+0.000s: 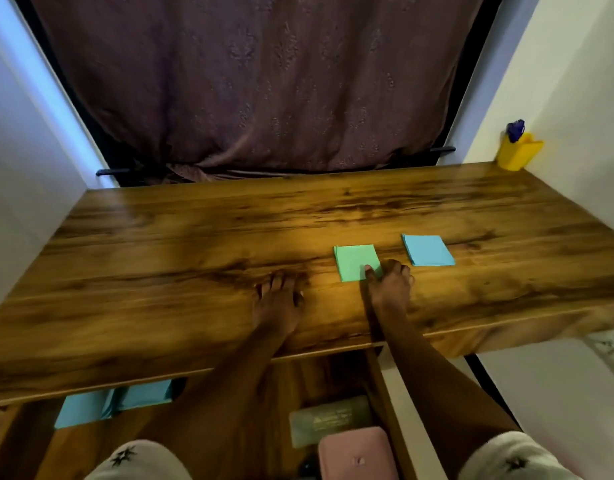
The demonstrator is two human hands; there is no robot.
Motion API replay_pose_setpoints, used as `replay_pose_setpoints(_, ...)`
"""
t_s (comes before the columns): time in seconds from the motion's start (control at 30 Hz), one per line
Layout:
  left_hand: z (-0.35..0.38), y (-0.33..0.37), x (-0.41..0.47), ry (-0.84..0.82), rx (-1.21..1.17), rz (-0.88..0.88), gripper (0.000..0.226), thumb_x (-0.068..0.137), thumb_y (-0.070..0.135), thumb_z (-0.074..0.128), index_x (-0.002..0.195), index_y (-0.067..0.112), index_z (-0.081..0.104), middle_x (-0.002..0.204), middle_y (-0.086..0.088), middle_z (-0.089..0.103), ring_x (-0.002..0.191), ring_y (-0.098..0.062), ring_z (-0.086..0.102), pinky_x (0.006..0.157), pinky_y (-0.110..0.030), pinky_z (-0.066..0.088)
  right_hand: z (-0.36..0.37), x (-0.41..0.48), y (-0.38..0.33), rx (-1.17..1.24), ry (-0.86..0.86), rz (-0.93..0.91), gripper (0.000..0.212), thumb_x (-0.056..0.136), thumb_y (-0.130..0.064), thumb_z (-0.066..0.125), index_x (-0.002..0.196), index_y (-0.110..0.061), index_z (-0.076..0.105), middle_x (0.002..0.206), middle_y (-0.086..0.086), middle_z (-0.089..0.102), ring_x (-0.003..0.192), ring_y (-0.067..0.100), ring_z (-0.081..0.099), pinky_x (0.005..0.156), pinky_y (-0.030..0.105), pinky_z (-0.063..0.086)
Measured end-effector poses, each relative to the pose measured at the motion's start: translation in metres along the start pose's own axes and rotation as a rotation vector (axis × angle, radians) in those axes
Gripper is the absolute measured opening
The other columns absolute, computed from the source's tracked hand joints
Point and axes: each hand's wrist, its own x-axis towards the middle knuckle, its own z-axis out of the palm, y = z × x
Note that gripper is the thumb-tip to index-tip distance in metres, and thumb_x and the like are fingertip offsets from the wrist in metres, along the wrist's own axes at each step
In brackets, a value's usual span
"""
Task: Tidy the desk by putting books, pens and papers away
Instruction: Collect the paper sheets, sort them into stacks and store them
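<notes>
A green pad of sticky notes [354, 260] lies flat on the wooden desk [160, 271], right of the middle. My right hand [390, 289] is at the pad's near right corner, thumb on top of it and fingers curled at its edge, pinching it. A blue pad of sticky notes [427, 250] lies just to the right, untouched. My left hand [278, 303] rests flat on the bare wood left of the green pad, fingers spread and holding nothing.
A yellow pen holder [518, 152] with a blue item in it stands at the desk's far right corner by the wall. Below the front edge an open drawer holds blue paper [108, 403], a pale green case [330, 420] and a pink case [354, 455]. A curtain hangs behind.
</notes>
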Motion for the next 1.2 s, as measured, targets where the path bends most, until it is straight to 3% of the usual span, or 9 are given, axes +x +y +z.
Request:
replay_pose_setpoints(0.13,0.009,0.005,0.01,0.044,0.017,-0.04,0.052,0.097,0.045,0.03,0.147,0.033,0.023,0.156,0.001,0.021,0.145,-0.023,0.012,0.115,-0.049,0.007,0.013,0.023,-0.003,-0.181,-0.019,-0.045,0.09,0.074,-0.069,0.058,0.135,-0.005,0.037,0.143,0.017,0.032,0.132,0.034,0.027,0.105,0.044,0.029)
replay_pose_setpoints(0.23,0.012,0.002,0.01,0.085,0.02,-0.03,0.052,0.096,0.048,0.03,0.146,0.034,0.027,0.155,0.003,0.025,0.144,-0.021,0.016,0.115,-0.049,0.011,0.017,0.034,-0.003,-0.218,-0.026,-0.083,0.089,0.07,-0.071,0.06,0.13,-0.009,0.039,0.137,0.016,0.037,0.128,0.033,0.031,0.101,0.043,0.03)
replay_pose_setpoints(0.4,0.017,0.0,0.012,0.146,0.025,-0.018,0.071,0.081,0.059,0.012,0.143,0.034,0.034,0.152,0.004,0.033,0.142,-0.021,0.023,0.113,-0.05,0.016,0.016,0.042,0.003,-0.097,-0.06,-0.125,0.074,0.065,-0.059,0.073,0.119,-0.017,0.045,0.128,0.008,0.046,0.122,0.027,0.037,0.095,0.039,0.031)
replay_pose_setpoints(0.73,0.015,0.001,0.011,0.123,0.029,-0.032,0.054,0.095,0.052,0.031,0.146,0.033,0.029,0.155,0.005,0.027,0.144,-0.019,0.018,0.115,-0.046,0.013,0.006,0.039,0.014,0.148,-0.136,-0.246,0.05,0.071,-0.027,0.077,0.112,-0.019,0.049,0.118,0.0,0.055,0.113,0.019,0.048,0.086,0.034,0.027)
replay_pose_setpoints(0.83,0.013,0.001,0.009,0.119,0.027,-0.03,0.059,0.092,0.055,0.025,0.146,0.033,0.029,0.155,0.005,0.027,0.144,-0.019,0.017,0.115,-0.046,0.013,0.005,0.04,0.019,0.229,-0.154,-0.259,0.044,0.074,-0.016,0.074,0.111,-0.018,0.051,0.115,-0.001,0.056,0.11,0.017,0.051,0.09,0.034,0.03)
replay_pose_setpoints(0.97,0.013,0.002,0.009,0.122,0.033,-0.024,0.056,0.094,0.053,0.028,0.147,0.032,0.028,0.155,0.005,0.026,0.144,-0.019,0.017,0.115,-0.046,0.014,-0.007,0.043,0.024,0.505,-0.263,-0.145,0.05,0.077,-0.012,0.075,0.119,-0.016,0.049,0.108,0.003,0.062,0.103,0.018,0.06,0.085,0.036,0.053)
replay_pose_setpoints(1.03,0.012,0.003,0.009,0.115,0.023,-0.022,0.054,0.096,0.05,0.033,0.147,0.031,0.027,0.155,0.004,0.026,0.145,-0.019,0.017,0.115,-0.045,0.013,-0.018,0.042,0.026,0.663,-0.334,-0.055,0.052,0.077,-0.011,0.075,0.122,-0.016,0.048,0.107,0.004,0.062,0.1,0.017,0.06,0.08,0.03,0.054)
replay_pose_setpoints(1.1,0.012,0.002,0.009,0.098,-0.014,-0.024,0.054,0.096,0.049,0.034,0.147,0.03,0.029,0.155,0.003,0.027,0.145,-0.02,0.016,0.115,-0.046,0.011,-0.025,0.039,0.029,0.724,-0.373,-0.005,0.042,0.08,-0.011,0.072,0.116,-0.015,0.053,0.108,0.005,0.064,0.101,0.017,0.061,0.076,0.026,0.053)
replay_pose_setpoints(1.2,0.003,0.013,0.004,0.101,-0.242,-0.102,0.049,0.096,0.048,0.04,0.14,0.025,0.043,0.15,-0.003,0.038,0.142,-0.023,0.025,0.114,-0.043,0.015,-0.03,0.023,0.037,0.724,-0.417,0.007,0.024,0.086,-0.016,0.066,0.109,-0.014,0.061,0.111,0.007,0.068,0.103,0.02,0.063,0.08,0.031,0.053)
